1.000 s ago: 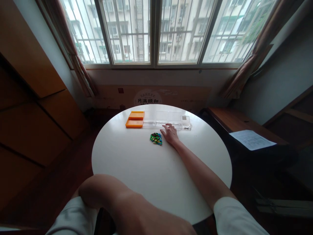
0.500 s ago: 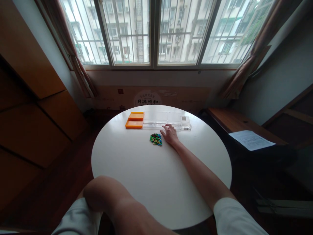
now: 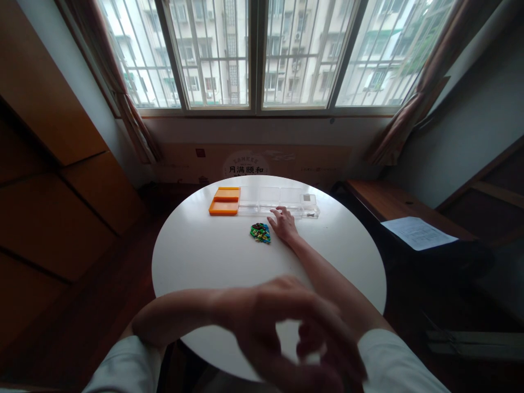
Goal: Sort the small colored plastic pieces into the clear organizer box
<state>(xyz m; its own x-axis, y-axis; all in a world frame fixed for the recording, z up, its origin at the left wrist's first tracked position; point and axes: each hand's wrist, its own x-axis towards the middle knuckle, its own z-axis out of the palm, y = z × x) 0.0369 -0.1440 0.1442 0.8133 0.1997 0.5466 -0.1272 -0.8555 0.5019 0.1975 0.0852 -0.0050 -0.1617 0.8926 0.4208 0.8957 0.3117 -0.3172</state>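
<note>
My right hand (image 3: 282, 224) lies flat on the round white table (image 3: 204, 256) with its fingers spread, holding nothing. Its fingertips reach the front edge of a long clear compartment box (image 3: 282, 197). Just left of the hand sits a small pile of colourful little pieces (image 3: 261, 232), green, yellow and dark. My left hand (image 3: 286, 322) hovers close to the camera over the table's near edge. It is blurred, its fingers look loosely curled, and I cannot see anything in them.
An orange two-part tray (image 3: 224, 201) lies at the left end of the clear box. A wooden bench (image 3: 380, 201) with a sheet of paper (image 3: 417, 233) stands to the right. Barred windows and curtains are behind, wooden cabinets to the left.
My left arm has swung up and right, bringing the left hand into view in front of the camera. The right hand and the pile have not moved.
</note>
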